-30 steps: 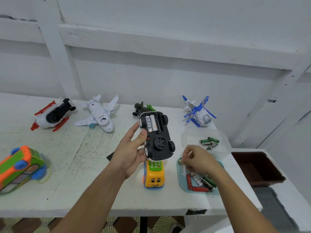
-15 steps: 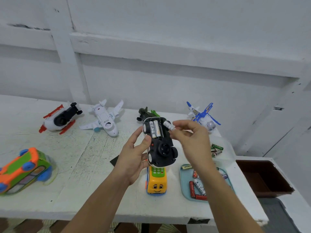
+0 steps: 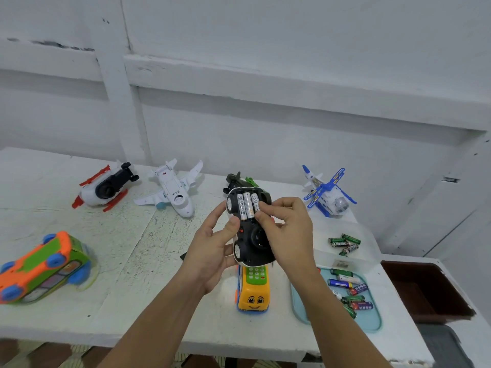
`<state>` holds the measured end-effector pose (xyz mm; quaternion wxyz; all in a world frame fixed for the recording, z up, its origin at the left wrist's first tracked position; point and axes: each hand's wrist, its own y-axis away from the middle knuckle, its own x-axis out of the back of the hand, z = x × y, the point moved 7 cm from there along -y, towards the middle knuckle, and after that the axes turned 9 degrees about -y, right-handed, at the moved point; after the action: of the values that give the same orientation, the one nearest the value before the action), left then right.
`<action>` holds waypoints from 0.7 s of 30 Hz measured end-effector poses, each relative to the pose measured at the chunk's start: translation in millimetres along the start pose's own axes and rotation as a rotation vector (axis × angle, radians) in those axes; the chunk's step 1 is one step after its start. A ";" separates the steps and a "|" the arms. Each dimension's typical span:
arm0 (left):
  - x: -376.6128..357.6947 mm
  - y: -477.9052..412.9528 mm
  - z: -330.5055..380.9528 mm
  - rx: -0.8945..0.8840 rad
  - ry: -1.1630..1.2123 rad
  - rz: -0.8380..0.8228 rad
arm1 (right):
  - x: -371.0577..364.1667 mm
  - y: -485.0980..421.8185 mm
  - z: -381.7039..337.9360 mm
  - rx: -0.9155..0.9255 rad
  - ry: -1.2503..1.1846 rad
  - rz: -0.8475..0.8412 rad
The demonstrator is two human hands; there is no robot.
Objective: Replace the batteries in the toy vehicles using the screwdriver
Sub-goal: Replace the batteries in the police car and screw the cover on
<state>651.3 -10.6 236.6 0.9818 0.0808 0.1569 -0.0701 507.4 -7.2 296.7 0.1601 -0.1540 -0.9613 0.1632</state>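
Observation:
My left hand [image 3: 212, 251] grips an upturned black-and-white toy car [image 3: 249, 243] above the table. Its open battery bay shows three white batteries [image 3: 247, 204] side by side. My right hand [image 3: 287, 229] rests over the car's right side, and its fingertips press the rightmost battery into the bay. A teal tray [image 3: 372, 325] at the right holds several loose batteries [image 3: 350, 293]. Behind it a clear tub [image 3: 369, 251] holds green batteries [image 3: 344, 243]. No screwdriver is visible.
On the white table [image 3: 138, 261] stand a yellow bus phone toy [image 3: 253, 290], an orange-green bus [image 3: 39, 266], a red-white toy [image 3: 106, 188], a white plane [image 3: 172, 192], a blue-white plane [image 3: 326, 195] and a dark green toy [image 3: 236, 179]. A brown bin [image 3: 425, 290] sits at the right.
My right hand picked a white battery from the tray, carried it up to the car and now pushes it into the bay. The left hand kept holding the car.

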 end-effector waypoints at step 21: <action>96.6 4.3 -3.6 0.039 0.084 0.168 | -81.9 2.3 22.0 -0.801 -0.798 -0.280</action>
<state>741.9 -16.5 203.0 0.9750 0.1159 0.1893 0.0128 573.9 -39.5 255.1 -0.2650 -0.0005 -0.9453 -0.1903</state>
